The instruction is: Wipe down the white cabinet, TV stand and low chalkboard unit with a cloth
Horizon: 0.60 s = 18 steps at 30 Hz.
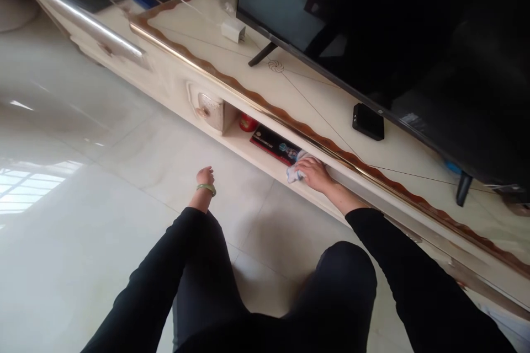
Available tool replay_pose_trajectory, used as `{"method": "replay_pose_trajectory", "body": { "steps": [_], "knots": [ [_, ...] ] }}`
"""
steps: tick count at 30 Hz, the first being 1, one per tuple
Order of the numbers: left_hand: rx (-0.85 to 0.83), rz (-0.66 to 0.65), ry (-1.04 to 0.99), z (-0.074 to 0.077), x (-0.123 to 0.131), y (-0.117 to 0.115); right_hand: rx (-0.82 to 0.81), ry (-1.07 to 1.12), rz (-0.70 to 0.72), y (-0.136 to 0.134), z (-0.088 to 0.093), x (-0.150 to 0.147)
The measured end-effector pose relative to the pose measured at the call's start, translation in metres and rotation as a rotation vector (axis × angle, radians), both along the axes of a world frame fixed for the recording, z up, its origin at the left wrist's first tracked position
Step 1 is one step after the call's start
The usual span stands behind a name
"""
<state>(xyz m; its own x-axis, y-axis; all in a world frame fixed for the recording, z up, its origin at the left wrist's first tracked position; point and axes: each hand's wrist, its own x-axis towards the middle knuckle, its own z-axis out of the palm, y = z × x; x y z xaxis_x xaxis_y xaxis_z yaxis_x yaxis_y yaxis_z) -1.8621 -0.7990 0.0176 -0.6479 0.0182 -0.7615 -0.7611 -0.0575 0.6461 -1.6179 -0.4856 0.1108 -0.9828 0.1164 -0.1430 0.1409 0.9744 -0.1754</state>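
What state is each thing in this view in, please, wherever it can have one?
television: screen dark, standing on the cabinet top.
drawer: shut.
cloth: bunched, held under the right hand on the lower shelf.
left hand: open, empty, low by the floor.
white adapter: lying flat, cable attached.
dark box: lying flat in the shelf.

Cabinet (327, 116): cream top, brown wavy edge. TV (372, 22): on the top, far right. Black box (368, 121): on the top, near the TV. White adapter (233, 30): far left, cabled. Red can (248, 122), dark carton (275, 145): side by side in the open shelf. Floor (83, 187): glossy tile.
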Motion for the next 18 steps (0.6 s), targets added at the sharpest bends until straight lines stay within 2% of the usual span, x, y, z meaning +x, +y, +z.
{"method": "replay_pose_trajectory", "body": {
  "steps": [7,11,14,18],
  "knots": [
    [-0.051,-0.104,0.049,-0.018,0.005,-0.009,0.024,-0.066,0.014,0.005,-0.004,-0.008],
    [-0.070,-0.134,0.069,-0.019,-0.001,-0.011,0.018,-0.061,0.058,0.008,-0.009,-0.007],
    [-0.079,-0.133,0.144,-0.008,-0.025,-0.021,0.054,0.022,0.112,0.011,-0.015,-0.001],
    [-0.143,-0.129,0.300,0.023,-0.073,-0.046,0.088,0.141,0.177,0.014,-0.023,0.006]
  ]
}}
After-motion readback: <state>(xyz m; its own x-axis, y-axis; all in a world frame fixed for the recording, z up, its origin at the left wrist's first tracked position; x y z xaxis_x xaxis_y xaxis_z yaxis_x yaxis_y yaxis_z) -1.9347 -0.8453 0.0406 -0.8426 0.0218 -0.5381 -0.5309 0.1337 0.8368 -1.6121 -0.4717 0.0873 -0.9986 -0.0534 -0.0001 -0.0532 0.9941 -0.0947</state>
